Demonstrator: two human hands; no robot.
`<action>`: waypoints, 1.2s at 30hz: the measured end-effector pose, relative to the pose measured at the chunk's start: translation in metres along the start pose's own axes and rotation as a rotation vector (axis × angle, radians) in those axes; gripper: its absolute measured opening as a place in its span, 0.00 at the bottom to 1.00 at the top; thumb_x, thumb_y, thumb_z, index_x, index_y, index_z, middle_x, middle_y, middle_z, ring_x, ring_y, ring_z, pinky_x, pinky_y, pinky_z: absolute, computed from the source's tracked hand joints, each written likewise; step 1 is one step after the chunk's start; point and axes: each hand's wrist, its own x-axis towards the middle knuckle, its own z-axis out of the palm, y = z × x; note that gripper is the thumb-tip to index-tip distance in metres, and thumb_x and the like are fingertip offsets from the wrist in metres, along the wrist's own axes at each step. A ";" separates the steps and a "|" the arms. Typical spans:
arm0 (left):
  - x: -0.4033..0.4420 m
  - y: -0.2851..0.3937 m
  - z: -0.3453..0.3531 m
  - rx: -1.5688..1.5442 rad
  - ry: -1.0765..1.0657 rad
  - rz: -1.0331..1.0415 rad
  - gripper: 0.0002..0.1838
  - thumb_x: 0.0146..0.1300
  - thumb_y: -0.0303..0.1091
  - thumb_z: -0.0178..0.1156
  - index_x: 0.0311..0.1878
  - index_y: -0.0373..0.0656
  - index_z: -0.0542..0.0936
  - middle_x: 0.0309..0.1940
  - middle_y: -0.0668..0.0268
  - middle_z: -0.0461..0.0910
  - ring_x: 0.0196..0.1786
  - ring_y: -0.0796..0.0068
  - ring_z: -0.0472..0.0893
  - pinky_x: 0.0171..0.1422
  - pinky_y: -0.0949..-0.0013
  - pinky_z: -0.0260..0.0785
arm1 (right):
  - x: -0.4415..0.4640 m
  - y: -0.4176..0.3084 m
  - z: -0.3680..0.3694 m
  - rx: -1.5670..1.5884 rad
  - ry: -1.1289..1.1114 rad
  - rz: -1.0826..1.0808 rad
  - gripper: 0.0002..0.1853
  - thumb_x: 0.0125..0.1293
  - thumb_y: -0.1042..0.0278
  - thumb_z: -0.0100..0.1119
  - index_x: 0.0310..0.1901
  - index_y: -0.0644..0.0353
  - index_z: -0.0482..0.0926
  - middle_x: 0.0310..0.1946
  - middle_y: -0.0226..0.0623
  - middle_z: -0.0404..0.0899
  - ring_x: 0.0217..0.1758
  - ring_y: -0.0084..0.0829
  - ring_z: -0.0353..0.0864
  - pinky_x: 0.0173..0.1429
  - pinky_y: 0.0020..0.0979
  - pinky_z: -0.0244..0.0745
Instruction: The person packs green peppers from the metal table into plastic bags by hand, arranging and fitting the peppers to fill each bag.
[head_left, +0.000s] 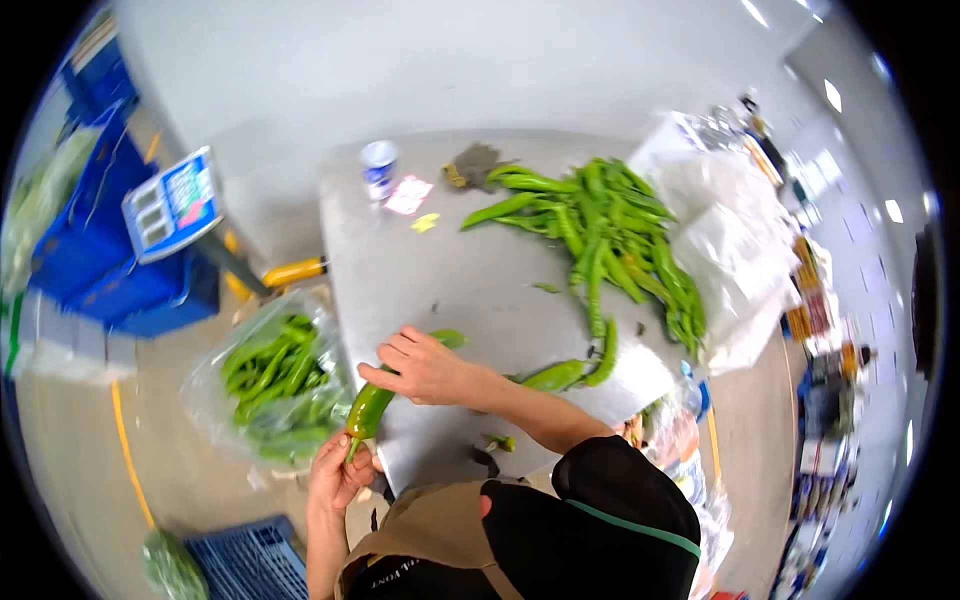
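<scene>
A long green pepper [369, 412] is held between my two hands over the table's left front edge. My left hand [338, 475] pinches it at the stem end, low down. Above that, my right hand [425, 368] is closed around its upper part, and the fingers cover some of it. A green tip [449, 339] shows just past my right hand; I cannot tell whether it belongs to the same pepper. Beside my right forearm, more green peppers [556, 376] lie on the metal table [400, 275].
A large heap of green peppers [600, 215] lies at the back right, against a white plastic bag [735, 245]. A clear bag of peppers [275, 385] stands left of the table. A paper cup [379, 170], dark gloves [474, 167] and a scale display [175, 205] are also here.
</scene>
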 end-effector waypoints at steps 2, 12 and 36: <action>0.021 -0.012 0.010 0.211 0.039 0.055 0.30 0.67 0.51 0.53 0.61 0.36 0.65 0.22 0.65 0.74 0.21 0.74 0.73 0.24 0.73 0.65 | -0.043 0.019 -0.018 -0.037 0.023 0.152 0.25 0.48 0.73 0.56 0.52 0.55 0.73 0.32 0.35 0.69 0.38 0.37 0.72 0.47 0.40 0.68; 0.064 -0.063 0.020 0.588 0.029 -0.006 0.17 0.67 0.40 0.55 0.52 0.37 0.75 0.24 0.68 0.75 0.23 0.78 0.76 0.27 0.77 0.69 | -0.228 0.148 -0.040 -0.221 0.325 1.367 0.22 0.51 0.56 0.65 0.43 0.63 0.76 0.37 0.50 0.78 0.42 0.49 0.78 0.46 0.43 0.74; 0.357 0.012 0.222 1.706 -0.110 1.039 0.25 0.49 0.31 0.66 0.52 0.39 0.74 0.46 0.54 0.74 0.51 0.56 0.74 0.53 0.61 0.68 | -0.273 0.263 -0.034 -0.468 0.122 1.345 0.36 0.39 0.55 0.72 0.53 0.57 0.74 0.55 0.48 0.67 0.60 0.52 0.63 0.62 0.51 0.56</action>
